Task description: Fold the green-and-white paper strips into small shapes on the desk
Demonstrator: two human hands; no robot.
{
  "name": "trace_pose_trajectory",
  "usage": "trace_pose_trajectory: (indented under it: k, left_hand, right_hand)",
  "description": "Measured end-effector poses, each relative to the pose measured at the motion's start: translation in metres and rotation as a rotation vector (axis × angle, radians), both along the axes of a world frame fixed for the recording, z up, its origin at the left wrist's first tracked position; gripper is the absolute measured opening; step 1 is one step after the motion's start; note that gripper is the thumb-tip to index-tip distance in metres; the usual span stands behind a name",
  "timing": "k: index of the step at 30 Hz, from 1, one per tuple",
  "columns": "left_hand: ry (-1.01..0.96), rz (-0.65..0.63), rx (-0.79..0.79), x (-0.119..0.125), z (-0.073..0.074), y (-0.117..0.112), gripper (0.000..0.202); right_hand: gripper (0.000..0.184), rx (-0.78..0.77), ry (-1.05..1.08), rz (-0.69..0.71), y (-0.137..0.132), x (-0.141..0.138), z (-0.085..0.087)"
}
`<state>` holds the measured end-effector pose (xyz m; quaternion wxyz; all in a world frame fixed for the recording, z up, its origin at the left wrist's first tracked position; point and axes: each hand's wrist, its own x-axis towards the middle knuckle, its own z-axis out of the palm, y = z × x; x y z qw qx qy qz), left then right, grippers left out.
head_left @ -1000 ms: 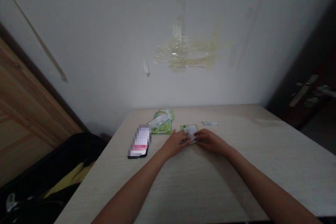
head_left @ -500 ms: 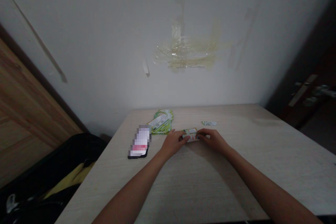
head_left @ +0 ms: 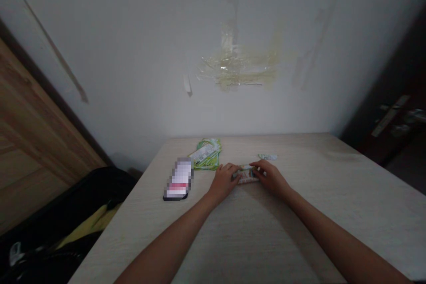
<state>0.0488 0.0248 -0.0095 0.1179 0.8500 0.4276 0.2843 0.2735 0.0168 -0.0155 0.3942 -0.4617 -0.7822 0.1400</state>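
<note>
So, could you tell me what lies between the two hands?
In the head view, a small folded green-and-white packet lies between the left hand and the right hand, touched by both.

A home room: tape-marked wall (head_left: 239, 64), wooden wardrobe (head_left: 29, 142), plain table (head_left: 299, 213), door handle (head_left: 392, 117).

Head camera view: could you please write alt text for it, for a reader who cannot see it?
The left hand and right hand grip a small folded packet between them on a pale table. Left of them lie a phone and a stack of green packets; a torn strip lies just beyond the right hand.
</note>
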Motion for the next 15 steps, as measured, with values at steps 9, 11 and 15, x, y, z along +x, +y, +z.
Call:
trace_pose_trajectory:
  k: [9, 11, 15]
  left_hand:
    - [0.126, -0.038, -0.062, -0.005, 0.0, 0.0, 0.021]
    - [0.144, -0.054, -0.072, -0.006, 0.002, -0.002, 0.023]
    - [0.155, -0.055, -0.069, -0.008, 0.001, -0.003, 0.026]
  right_hand:
    - [0.014, 0.153, -0.045, 0.061, 0.005, 0.005, -0.004]
    - [0.012, 0.162, -0.069, 0.106, 0.003, 0.006, 0.0]
    - [0.013, 0.114, -0.147, 0.158, -0.004, 0.002, 0.008]
